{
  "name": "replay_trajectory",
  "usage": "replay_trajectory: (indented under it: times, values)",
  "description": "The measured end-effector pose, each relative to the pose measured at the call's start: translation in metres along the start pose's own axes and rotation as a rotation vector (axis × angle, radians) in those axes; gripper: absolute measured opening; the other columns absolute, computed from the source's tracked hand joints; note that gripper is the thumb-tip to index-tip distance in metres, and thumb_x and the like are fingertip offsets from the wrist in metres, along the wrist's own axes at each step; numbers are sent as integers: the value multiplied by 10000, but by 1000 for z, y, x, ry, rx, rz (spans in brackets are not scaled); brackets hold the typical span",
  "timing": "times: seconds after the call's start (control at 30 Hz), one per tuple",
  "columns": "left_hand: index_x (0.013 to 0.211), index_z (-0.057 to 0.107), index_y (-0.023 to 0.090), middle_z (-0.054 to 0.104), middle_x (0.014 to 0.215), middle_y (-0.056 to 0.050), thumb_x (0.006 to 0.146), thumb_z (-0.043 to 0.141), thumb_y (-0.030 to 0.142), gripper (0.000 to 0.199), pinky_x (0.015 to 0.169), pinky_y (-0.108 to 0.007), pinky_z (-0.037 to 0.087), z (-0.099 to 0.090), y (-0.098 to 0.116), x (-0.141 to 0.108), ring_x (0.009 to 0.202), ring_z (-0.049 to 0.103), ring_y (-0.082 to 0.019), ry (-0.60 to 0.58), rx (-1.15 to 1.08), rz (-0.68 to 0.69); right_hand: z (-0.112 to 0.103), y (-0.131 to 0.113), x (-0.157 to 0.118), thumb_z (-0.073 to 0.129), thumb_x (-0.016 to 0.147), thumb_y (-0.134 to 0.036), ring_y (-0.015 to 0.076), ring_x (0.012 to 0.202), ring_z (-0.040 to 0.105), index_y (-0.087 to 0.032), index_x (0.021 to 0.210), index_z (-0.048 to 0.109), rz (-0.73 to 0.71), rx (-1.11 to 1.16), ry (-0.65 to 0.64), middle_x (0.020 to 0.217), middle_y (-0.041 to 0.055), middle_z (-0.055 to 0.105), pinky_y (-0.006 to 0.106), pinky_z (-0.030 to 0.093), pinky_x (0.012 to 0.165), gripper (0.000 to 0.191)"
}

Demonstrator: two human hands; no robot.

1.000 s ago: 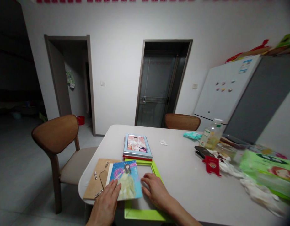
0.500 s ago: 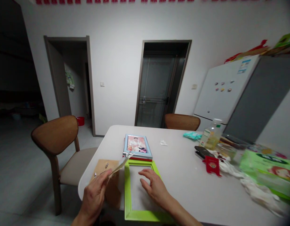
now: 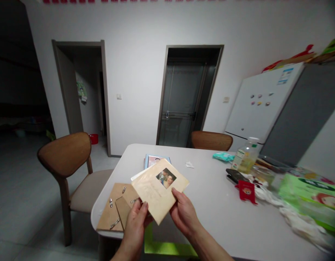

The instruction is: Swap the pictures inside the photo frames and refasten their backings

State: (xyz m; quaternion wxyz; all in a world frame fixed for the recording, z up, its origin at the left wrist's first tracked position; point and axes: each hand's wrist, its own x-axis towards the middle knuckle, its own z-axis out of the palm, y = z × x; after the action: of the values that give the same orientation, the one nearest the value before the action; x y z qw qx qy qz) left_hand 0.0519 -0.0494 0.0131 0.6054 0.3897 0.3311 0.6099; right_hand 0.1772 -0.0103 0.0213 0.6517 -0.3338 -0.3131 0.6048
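Observation:
A cream sheet (image 3: pixel 153 197) bearing a small photo of two people is held up between both hands, with a white edge showing behind its upper left side. My left hand (image 3: pixel 138 217) pinches the lower left edge, and my right hand (image 3: pixel 183 210) grips the right edge, thumb beside the photo. Below them lies the green frame (image 3: pixel 167 248), largely covered. Farther back, the blue picture frame (image 3: pixel 146 161) is partly hidden by the sheet. The brown backing board (image 3: pixel 109 217) with metal clips rests at the table's left corner.
On the right of the white table (image 3: pixel 211 203) are a bottle (image 3: pixel 245 156), a black item (image 3: pixel 234 176), a red card (image 3: pixel 247 192), crumpled tissues and a green tissue pack (image 3: pixel 310 195). Wooden chairs stand at the left (image 3: pixel 66 156) and far side (image 3: pixel 211 140).
The thin sheet in my left hand has turned to show its face. My right hand has closed on its right edge. Both hands now hold it over the green frame.

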Motion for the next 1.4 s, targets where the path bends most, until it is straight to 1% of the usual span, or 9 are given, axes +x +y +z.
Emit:
replay_trajectory:
  times: [0.13, 0.27, 0.43, 0.53, 0.7, 0.8, 0.97, 1.23, 1.4]
  values:
    - [1127, 428, 131, 551, 1125, -133, 749, 493, 405, 471, 874, -344, 404, -14, 5, 1, 1031, 519, -225, -14, 316, 87, -26, -29, 13, 485, 671, -187, 229, 858, 601, -116, 983, 515, 158, -139, -33, 888, 101, 657, 360, 479, 754, 321]
    - [1103, 480, 138, 515, 1180, -115, 698, 526, 271, 429, 958, -351, 326, -22, -5, -7, 1103, 453, -225, -165, 847, 86, -55, -45, 21, 475, 640, -116, 222, 765, 628, -110, 953, 514, 325, -294, -74, 824, 105, 670, 360, 486, 731, 316]
    - [1153, 455, 112, 518, 1165, -121, 689, 501, 242, 484, 959, -354, 325, -18, -11, -16, 1099, 444, -229, -227, 1230, 119, -76, -49, 26, 474, 664, -128, 208, 746, 632, -115, 978, 499, 367, -385, -137, 858, 113, 663, 347, 484, 714, 316]
    - [1153, 455, 104, 524, 1152, -127, 717, 472, 264, 465, 947, -353, 343, -14, -7, -15, 1087, 454, -227, -245, 1303, 139, -79, -43, 25, 477, 656, -126, 210, 731, 631, -117, 983, 493, 401, -423, -228, 850, 108, 663, 360, 480, 704, 327]
    - [1218, 392, 104, 373, 1311, -135, 668, 545, 280, 597, 1016, -360, 256, -12, -14, -15, 1207, 326, -239, -352, 1394, 63, -73, -26, 23, 473, 620, -114, 204, 715, 628, -118, 949, 499, 416, -432, -312, 833, 97, 664, 361, 476, 707, 330]
    - [1213, 400, 81, 330, 1331, -155, 634, 584, 268, 635, 1024, -371, 240, -12, -18, -15, 1222, 297, -253, -413, 1457, 31, -73, -16, 27, 463, 603, -123, 204, 682, 628, -116, 995, 482, 378, -479, -269, 822, 94, 663, 357, 483, 674, 392]
    - [1210, 408, 81, 307, 1341, -153, 631, 594, 269, 637, 1026, -372, 233, -10, -14, -16, 1230, 282, -248, -426, 1508, 11, -77, -8, 34, 420, 582, -131, 195, 658, 624, -138, 1086, 417, 239, -563, -80, 867, 82, 655, 323, 492, 605, 504]
    - [1219, 395, 113, 257, 1361, -153, 497, 736, 307, 822, 1038, -380, 197, -10, -16, -15, 1252, 225, -259, -493, 1616, -21, -71, -8, 33, 393, 565, -147, 192, 705, 619, -133, 1076, 443, 167, -603, -78, 908, 82, 647, 295, 486, 614, 514]
    - [1213, 403, 116, 267, 1361, -143, 501, 740, 264, 801, 1043, -358, 187, -12, -14, -14, 1252, 230, -242, -481, 1599, -24, -71, -4, 37, 389, 554, -148, 194, 682, 620, -128, 1081, 448, 205, -617, -128, 894, 84, 650, 304, 486, 618, 530]
